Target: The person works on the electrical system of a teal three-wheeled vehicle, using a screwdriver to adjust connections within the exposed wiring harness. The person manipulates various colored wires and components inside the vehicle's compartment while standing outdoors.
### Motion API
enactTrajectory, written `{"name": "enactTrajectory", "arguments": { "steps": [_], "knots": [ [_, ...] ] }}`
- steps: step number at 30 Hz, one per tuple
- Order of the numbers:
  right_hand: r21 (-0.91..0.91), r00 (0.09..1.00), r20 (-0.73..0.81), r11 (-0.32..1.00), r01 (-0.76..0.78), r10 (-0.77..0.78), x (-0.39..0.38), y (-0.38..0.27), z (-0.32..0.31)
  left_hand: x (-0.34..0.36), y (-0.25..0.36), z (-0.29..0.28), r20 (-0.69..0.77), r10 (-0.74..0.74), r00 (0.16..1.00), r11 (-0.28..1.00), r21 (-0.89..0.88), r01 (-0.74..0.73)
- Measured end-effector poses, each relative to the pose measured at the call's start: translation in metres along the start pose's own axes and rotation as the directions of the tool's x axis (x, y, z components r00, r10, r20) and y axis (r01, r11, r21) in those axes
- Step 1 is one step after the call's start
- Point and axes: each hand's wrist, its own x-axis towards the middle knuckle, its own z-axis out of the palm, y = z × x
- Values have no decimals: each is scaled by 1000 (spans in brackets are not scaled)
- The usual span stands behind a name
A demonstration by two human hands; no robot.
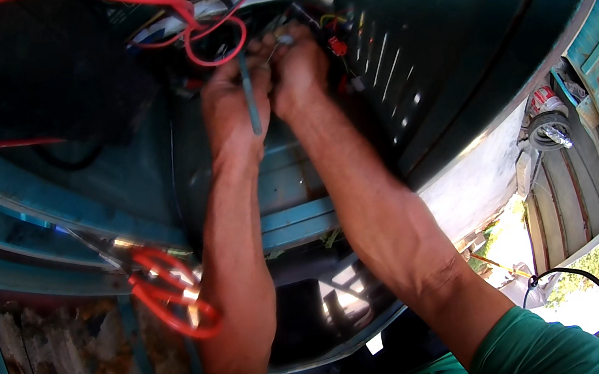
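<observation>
Nearest to me, low on the left, red-handled scissors (170, 290) lie on the edge of a worn, rust-stained teal panel (66, 364), within easy reach but not touched. My two bare forearms rise from the lower edge, the right one coming out of a green sleeve (540, 349).

Farther in, both my hands meet inside a dark teal metal housing (442, 41) with slotted vents. My left hand (233, 106) is closed in a loose fist around a thin grey-green wire (250, 99) that hangs straight down from my knuckles. My right hand (299, 71) sits just beside it, touching it, fingertips pinched tight on something small and pale at the top of that wire. I cannot tell exactly what the pinched piece is; it may be a wire end or a connector.

As I judge it, this joining work goes best if my left grip holds the wire steady while my right grip does the fine twisting or pressing, and if I keep my wrists low so they do not snag the loose cabling.

Just beyond my fingers, a red wire (214, 46) loops across the opening, and a small red component (337, 46) sits to the right of my right hand. Far right, outside the housing, a grey roll of tape (548, 131) rests on a ledge.
</observation>
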Motion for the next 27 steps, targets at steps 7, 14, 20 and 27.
{"name": "enactTrajectory", "arguments": {
  "steps": [7,14,20,27],
  "knots": [
    [-70,999,-6,997,43,-44,-4,0,1,0,2,-1,10,-48,999,998,-33,48],
    [-109,994,46,988,109,-104,-8,1,0,3,-1,2,12,-173,985,968,-185,172],
    [-171,981,109,969,180,-163,-1,5,-4,5,-13,8,-60,-87,994,982,-174,76],
    [-278,975,92,935,219,-201,-10,-1,1,4,-14,14,-117,32,993,985,-163,-51]
  ]
}}
